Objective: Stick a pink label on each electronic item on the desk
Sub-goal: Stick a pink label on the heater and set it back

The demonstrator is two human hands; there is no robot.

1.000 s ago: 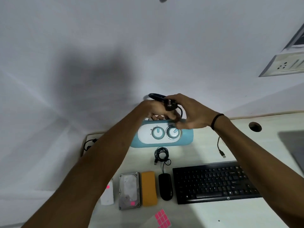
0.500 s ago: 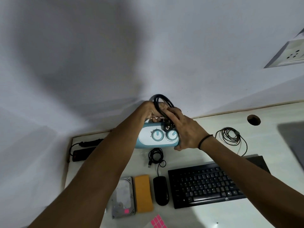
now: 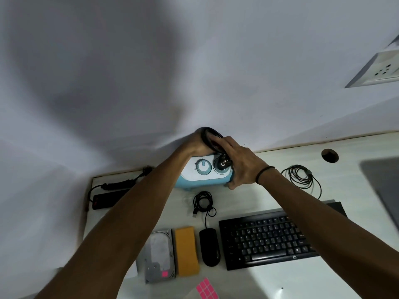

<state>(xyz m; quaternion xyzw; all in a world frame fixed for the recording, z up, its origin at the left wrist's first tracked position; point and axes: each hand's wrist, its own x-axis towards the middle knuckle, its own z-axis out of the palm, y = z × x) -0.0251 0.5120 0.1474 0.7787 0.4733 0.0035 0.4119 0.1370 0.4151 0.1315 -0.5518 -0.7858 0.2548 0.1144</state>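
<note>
A blue and white appliance point(image 3: 195, 176) with two dials stands at the back of the desk against the wall. My left hand point(image 3: 197, 142) grips its top, together with a coiled black power cord point(image 3: 210, 135). My right hand point(image 3: 240, 164) wraps around the appliance's right end, with the cord's plug by the fingers. A sheet of pink labels point(image 3: 206, 289) lies at the desk's front edge. A hard drive point(image 3: 159, 254) carries a pink label point(image 3: 165, 274). Beside it lie a yellow block point(image 3: 186, 251), a black mouse point(image 3: 209, 247) and a black keyboard point(image 3: 269, 238).
A black power strip point(image 3: 108, 196) lies at the back left. A coiled thin cable point(image 3: 300, 176) lies right of the appliance, near a round desk hole point(image 3: 329, 155). The mouse cable coil point(image 3: 203, 201) sits mid-desk. A wall socket point(image 3: 380, 71) is at upper right.
The view has shifted, so the desk items sit further right. My right hand has slid down from the cord on top to the appliance's right end. The left hand stays on top.
</note>
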